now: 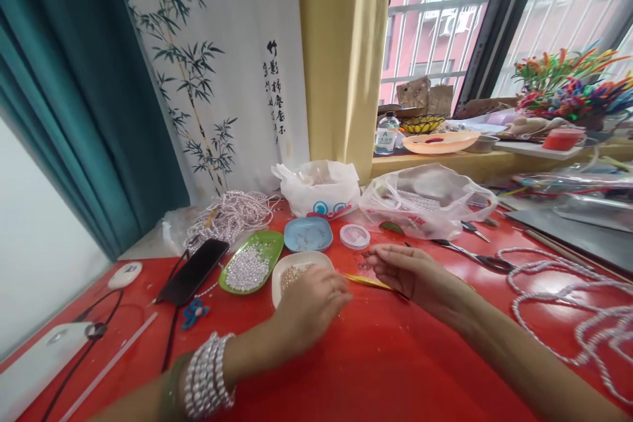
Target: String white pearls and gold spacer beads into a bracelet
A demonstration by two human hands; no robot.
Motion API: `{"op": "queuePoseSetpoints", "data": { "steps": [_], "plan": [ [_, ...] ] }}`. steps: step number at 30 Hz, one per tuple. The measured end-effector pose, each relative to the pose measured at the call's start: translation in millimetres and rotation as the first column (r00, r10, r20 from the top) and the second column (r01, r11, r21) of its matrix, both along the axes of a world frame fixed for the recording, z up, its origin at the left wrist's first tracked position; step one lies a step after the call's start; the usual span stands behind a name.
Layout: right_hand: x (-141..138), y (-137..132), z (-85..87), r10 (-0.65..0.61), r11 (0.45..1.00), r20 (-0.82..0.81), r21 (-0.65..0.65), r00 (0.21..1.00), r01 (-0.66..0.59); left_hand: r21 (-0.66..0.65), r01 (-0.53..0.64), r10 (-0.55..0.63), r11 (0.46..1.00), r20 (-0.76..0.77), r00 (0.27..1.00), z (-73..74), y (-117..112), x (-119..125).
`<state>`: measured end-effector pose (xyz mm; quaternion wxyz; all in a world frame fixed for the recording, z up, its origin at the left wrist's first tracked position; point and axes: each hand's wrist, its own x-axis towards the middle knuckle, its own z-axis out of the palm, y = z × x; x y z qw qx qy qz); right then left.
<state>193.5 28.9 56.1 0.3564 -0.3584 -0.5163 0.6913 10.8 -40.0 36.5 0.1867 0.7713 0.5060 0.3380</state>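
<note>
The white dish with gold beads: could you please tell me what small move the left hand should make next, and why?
Perhaps the left hand should reach for the gold beads, since it is close to the white dish holding them; whether it grips one is unclear.

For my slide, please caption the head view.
At a red table, the left hand is near a white dish of golden beads; the right hand, near scissors.
</note>
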Motion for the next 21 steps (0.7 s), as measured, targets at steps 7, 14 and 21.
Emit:
{"op": "queuePoseSetpoints", "data": {
  "steps": [7,14,21],
  "plan": [
    [-24,26,12.6,0.003,0.965,0.165,0.257,0.986,-0.046,-0.36,0.378,0.04,0.853,0.767,0.64,28.2,25,27],
    [42,58,2.2,-0.345,0.837,0.538,0.546,0.769,-0.007,-0.439,0.116,0.292,0.891,0.75,0.593,26.1,43,-2],
    [100,37,-62.0,-0.567,0.714,0.633,0.697,0.527,-0.069,-0.421,0.055,0.305,0.905,0.735,0.605,30.5,57,-33]
  ]
}}
